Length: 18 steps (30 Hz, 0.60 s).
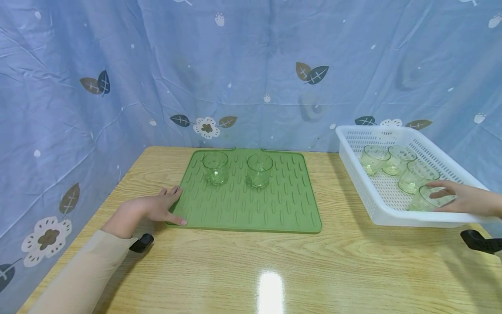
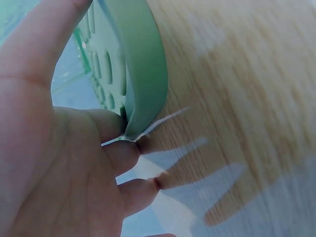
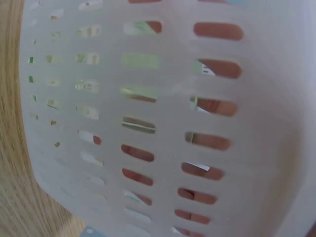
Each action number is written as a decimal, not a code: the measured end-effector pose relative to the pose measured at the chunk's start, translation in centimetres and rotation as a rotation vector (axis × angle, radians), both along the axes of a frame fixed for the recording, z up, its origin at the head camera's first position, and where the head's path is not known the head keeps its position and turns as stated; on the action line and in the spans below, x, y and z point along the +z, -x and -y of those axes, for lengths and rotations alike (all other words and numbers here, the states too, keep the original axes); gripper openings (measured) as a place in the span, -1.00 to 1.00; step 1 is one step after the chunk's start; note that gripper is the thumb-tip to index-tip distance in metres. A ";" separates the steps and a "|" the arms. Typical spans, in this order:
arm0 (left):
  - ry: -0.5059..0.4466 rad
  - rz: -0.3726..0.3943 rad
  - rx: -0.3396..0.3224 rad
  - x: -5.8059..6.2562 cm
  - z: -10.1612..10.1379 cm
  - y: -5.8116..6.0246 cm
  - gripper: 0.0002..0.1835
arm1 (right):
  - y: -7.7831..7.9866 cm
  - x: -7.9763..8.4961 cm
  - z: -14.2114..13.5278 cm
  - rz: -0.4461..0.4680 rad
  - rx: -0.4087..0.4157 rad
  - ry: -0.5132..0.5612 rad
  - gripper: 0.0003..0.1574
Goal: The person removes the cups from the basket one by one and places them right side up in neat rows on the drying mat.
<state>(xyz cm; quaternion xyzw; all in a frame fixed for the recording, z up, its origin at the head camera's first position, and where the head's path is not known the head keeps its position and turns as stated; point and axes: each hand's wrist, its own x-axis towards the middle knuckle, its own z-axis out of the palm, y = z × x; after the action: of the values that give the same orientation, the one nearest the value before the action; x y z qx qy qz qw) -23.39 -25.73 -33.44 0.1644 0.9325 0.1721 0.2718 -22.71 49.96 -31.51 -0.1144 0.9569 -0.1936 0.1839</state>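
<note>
Preferably: pinch nearest glass (image 1: 425, 202), in near end of white basket (image 1: 364, 187), across its rim; lift level, clear of the wall. Right hand (image 1: 466, 199): part-closed, curved about that rim — firm hold or mere touch, cannot tell. Left hand (image 1: 161, 207): spread, touching left edge of green mat (image 1: 282, 203) — nothing gripped.

Glasses (image 1: 259, 168): clear, glossy glass
Mat (image 1: 282, 218): matt, rubbery, raised ridges
Basket (image 1: 408, 218): smooth, perforated plastic
Tabletop (image 1: 211, 257): glossy wood grain
Curtain (image 1: 251, 61): soft, creased cloth
</note>
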 end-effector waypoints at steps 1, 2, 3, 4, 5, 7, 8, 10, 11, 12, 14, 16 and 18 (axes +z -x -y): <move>0.000 -0.001 0.000 0.0 0.0 0.0 0.28 | 0.0 0.0 0.1 -0.001 0.001 0.006 -0.02; 0.000 -0.001 0.000 0.0 0.0 0.0 0.28 | 0.1 0.0 0.1 0.000 -0.001 0.013 -0.01; -0.002 -0.001 -0.001 -0.1 0.1 0.0 0.28 | 0.1 -0.1 0.2 -0.003 -0.001 0.019 -0.02; -0.002 -0.001 0.000 -0.1 0.1 0.1 0.28 | 0.1 -0.1 0.3 -0.006 -0.003 0.025 -0.02; -0.002 -0.002 -0.002 -0.1 0.1 0.1 0.27 | 0.1 -0.1 0.4 -0.008 -0.006 0.031 -0.02; 0.001 -0.001 -0.002 -0.1 0.0 0.1 0.27 | 0.1 -0.2 0.6 -0.014 -0.007 0.034 -0.03; 0.003 0.000 -0.002 -0.1 0.0 0.1 0.27 | 0.1 -0.2 0.7 -0.016 -0.010 0.033 -0.03; 0.009 0.001 -0.002 0.0 0.0 0.1 0.27 | 0.1 -0.1 0.9 -0.020 -0.014 0.033 -0.04; 0.013 0.002 -0.001 0.0 0.0 0.1 0.27 | 0.1 0.0 1.0 -0.020 -0.016 0.033 -0.04; 0.015 0.003 0.000 0.0 0.0 0.0 0.27 | 0.1 0.0 1.1 -0.021 -0.018 0.033 -0.04; 0.016 0.004 0.002 0.0 0.0 0.0 0.27 | 0.0 0.1 1.3 -0.018 -0.024 0.037 -0.05; 0.016 0.004 0.003 -0.1 0.0 0.0 0.28 | -0.1 0.3 1.5 -0.018 -0.028 0.044 -0.05; 0.015 0.005 0.005 -0.1 0.0 0.1 0.29 | -0.1 0.3 1.6 -0.018 -0.029 0.051 -0.05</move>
<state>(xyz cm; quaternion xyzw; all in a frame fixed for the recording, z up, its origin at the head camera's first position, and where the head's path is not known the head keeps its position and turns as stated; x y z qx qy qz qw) -23.45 -25.77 -33.59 0.1596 0.9335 0.1661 0.2749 -22.60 48.36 -31.17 -0.1070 0.9548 -0.2194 0.1696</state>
